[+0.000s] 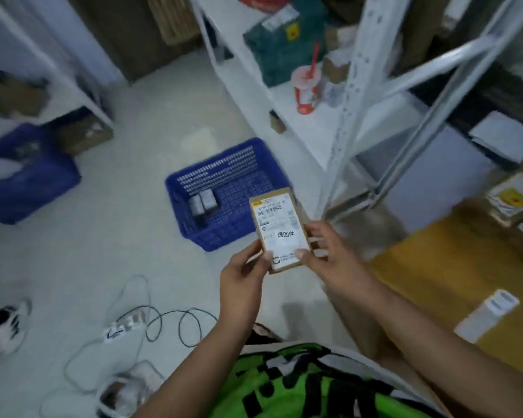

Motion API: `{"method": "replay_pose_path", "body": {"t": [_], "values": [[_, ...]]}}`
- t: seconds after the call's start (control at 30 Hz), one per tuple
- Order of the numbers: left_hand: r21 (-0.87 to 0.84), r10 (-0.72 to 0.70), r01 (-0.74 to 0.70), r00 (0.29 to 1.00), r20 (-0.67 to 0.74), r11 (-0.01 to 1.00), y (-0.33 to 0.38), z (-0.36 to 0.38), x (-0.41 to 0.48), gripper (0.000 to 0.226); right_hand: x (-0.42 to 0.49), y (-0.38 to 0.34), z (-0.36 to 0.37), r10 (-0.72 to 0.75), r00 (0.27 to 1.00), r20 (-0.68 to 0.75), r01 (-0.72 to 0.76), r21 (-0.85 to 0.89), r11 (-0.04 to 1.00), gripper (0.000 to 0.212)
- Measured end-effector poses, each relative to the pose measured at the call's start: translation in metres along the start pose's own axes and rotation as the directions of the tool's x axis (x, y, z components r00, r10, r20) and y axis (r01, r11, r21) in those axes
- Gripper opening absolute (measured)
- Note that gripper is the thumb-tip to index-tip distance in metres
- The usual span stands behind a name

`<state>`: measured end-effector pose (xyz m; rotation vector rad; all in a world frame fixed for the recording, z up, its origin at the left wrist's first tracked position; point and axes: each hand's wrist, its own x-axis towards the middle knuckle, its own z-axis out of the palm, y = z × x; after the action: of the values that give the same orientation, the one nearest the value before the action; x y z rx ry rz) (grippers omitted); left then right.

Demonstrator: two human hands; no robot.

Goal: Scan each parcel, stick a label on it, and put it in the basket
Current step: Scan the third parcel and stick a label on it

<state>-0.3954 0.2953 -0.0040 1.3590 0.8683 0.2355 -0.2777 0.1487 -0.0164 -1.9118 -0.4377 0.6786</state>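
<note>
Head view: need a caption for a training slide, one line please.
Left hand and right hand hold a labelled parcel, with the blue basket beyond it.

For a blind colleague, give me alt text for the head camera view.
Left hand and right hand hold a small cardboard parcel with a white shipping label; beyond it, a blue plastic basket on the floor holds two packages beside white metal shelving.
</note>
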Motion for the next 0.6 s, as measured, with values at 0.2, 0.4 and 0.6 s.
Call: {"method": "replay_pose_path", "body": {"t": [0.2, 0.4, 0.6], "values": [[-0.014, 0.044, -0.047, 0.983, -0.177, 0.999, 0.008, -0.109, 0.053, 0.031, 0.07, -0.057, 0.108, -0.027, 0.993, 0.116, 0.034, -0.059, 0.998, 0.04], [-0.026, 0.033, -0.044, 0.941, -0.337, 0.999, 0.0, -0.144, 0.112, 0.036, 0.134, -0.08, 0.152, 0.002, 0.985, 0.175, 0.021, -0.131, 0.991, 0.043], [0.011, 0.006, -0.003, 0.949, -0.316, 1.0, 0.01, -0.146, 0.212, 0.029, 0.232, -0.074, 0.168, 0.088, 0.968, 0.234, -0.053, -0.151, 0.987, 0.052]]}}
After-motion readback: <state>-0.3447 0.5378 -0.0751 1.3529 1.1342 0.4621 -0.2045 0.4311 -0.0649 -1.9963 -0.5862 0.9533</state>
